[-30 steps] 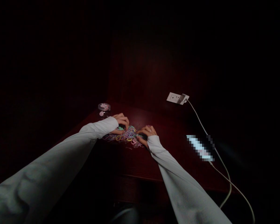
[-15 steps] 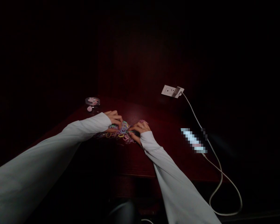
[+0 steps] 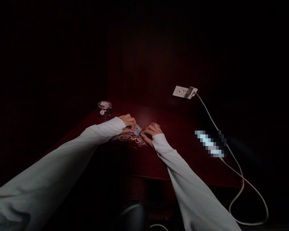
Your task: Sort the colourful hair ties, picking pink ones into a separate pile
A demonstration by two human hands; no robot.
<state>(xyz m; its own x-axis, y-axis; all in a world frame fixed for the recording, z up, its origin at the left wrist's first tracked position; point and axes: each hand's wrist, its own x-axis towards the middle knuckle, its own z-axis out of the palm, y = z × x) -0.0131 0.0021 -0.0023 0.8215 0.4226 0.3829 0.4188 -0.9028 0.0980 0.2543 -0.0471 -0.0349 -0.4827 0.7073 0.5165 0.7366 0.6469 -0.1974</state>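
A loose pile of small coloured hair ties [image 3: 134, 138], purple, pink, yellow and green, lies on the dark red table between my hands. My left hand [image 3: 128, 121] comes in over the pile's left side, its fingers curled down and pinched on a purple hair tie. From the right, my right hand [image 3: 152, 132], with a ring on one finger, has thumb and fingertips closed together on hair ties at the pile's middle. Both fingertips are close together; dim light hides exactly which bands each pinches. Some pink hair ties [image 3: 155, 124] show behind my right hand.
A clear jar [image 3: 107, 112] with a pink-patterned lid stands at the back left. A wall socket [image 3: 181, 92] holds a charger, whose white cable [image 3: 209, 116] runs down the right side. A blurred-out phone [image 3: 209, 143] lies on the table [image 3: 144, 166] at right.
The whole view has shifted, so everything sits farther right. My left fingers have drawn in closer on the purple ties, and my hands are slightly closer together.
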